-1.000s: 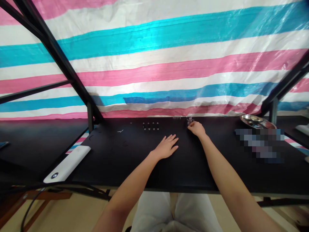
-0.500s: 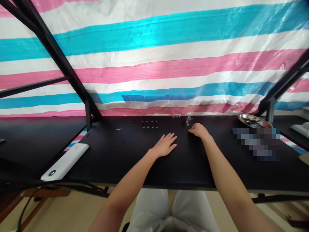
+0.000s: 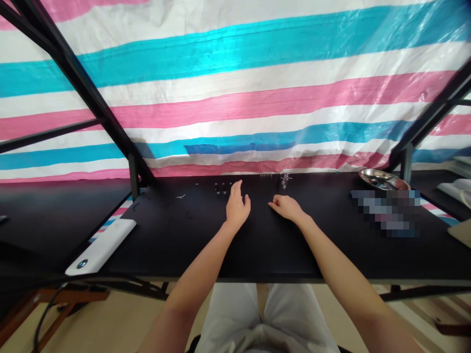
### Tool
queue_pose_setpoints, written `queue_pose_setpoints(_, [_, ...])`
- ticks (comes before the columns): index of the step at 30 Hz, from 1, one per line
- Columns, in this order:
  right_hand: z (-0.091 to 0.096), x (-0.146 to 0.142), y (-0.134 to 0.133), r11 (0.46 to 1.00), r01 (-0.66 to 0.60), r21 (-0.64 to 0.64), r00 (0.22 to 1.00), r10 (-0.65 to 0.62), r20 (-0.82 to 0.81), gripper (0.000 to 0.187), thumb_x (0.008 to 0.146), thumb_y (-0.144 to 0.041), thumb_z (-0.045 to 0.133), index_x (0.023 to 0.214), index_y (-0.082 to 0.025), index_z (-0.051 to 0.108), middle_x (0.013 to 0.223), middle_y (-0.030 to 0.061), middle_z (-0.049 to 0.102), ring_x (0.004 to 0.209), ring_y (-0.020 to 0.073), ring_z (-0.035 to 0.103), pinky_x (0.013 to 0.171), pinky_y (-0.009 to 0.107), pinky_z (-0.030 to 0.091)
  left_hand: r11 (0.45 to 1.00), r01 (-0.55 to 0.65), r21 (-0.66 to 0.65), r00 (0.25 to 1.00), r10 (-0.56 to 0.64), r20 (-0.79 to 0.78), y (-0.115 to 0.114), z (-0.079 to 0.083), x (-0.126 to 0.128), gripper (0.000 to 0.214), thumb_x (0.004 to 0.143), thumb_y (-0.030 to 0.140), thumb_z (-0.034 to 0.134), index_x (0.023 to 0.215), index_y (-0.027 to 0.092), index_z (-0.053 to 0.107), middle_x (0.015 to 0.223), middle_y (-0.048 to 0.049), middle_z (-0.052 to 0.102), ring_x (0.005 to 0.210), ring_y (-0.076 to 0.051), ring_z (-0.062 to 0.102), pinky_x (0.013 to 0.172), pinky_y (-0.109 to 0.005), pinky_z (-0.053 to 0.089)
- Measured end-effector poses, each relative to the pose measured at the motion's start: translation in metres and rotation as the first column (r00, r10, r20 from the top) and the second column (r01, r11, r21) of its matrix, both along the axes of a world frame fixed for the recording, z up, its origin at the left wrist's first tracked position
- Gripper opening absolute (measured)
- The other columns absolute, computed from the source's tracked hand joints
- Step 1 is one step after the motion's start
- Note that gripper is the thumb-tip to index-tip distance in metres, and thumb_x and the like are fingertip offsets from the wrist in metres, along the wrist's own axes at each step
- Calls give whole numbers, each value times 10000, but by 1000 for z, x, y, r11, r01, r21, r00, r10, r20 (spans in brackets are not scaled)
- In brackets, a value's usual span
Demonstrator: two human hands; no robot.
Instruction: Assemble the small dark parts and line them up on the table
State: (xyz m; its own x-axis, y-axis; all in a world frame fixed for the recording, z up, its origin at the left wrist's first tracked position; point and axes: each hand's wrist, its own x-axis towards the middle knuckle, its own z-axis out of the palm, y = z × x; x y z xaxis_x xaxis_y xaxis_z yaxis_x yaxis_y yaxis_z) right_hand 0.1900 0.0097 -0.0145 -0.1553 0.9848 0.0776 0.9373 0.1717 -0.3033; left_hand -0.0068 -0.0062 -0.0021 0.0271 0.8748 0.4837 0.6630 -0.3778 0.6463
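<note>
My left hand is just above or on the black table, fingers stretched forward and thumb apart, holding nothing I can see. It is nearest to the small dark and silvery pieces set in short rows, and it hides some of them. To its right, my right hand has its fingers curled in, with the fingertips pointing left. Whether anything is pinched there is too small to make out. Beyond that hand lies a little cluster of clear and grey pieces with thin white ends.
A row of tiny pale pieces lies at the table's back edge. Thin white scraps lie left of the rows. A white oblong device rests at the left, a shiny metal plate at the back right, near a blurred-out patch.
My left hand has moved left and turned more upright, its fingers now closer together and covering part of the rows. My right hand has shifted left and slightly nearer, still curled.
</note>
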Motion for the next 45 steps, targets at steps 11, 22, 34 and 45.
queue_pose_setpoints(11, [0, 1, 0, 1000, 15, -8, 1000, -15, -4, 263, 819, -418, 468, 679, -208, 542, 654, 16, 598, 613, 138, 533, 510, 227, 264, 997, 18, -80, 978, -34, -206, 19, -3, -15, 609, 826, 254, 421, 1401, 300, 226, 1504, -3, 56, 1176, -272, 433, 838, -359, 466])
queue_pose_setpoints(22, [-1, 1, 1, 1000, 13, 1, 1000, -13, 2, 255, 822, -411, 479, 691, -206, 555, 665, 24, 607, 628, 150, 552, 509, 235, 268, 993, 24, -115, 978, -47, -203, 27, -12, -13, 587, 815, 253, 457, 1378, 228, 296, 1491, -70, 130, 1287, -289, 311, 994, -406, 362])
queue_pose_setpoints(34, [-2, -5, -1, 998, 21, 59, 982, -10, -187, 211, 821, -388, 485, 761, -207, 574, 720, 23, 634, 652, 141, 568, 576, 234, 363, 978, 103, -182, 989, -81, 123, 36, -23, -7, 499, 800, 185, 470, 1299, 172, 447, 1342, -121, 400, 1065, -194, 540, 995, -361, 370])
queue_pose_setpoints(45, [-7, -38, -4, 992, -27, 120, 334, 122, -935, 389, 690, -525, 587, 864, -182, 532, 670, -7, 603, 523, 107, 567, 553, 273, 496, 893, 416, -172, 662, -167, 731, 4, -7, 18, 445, 732, 136, 571, 1168, 226, 572, 1250, -63, 541, 1060, -187, 563, 883, -316, 453])
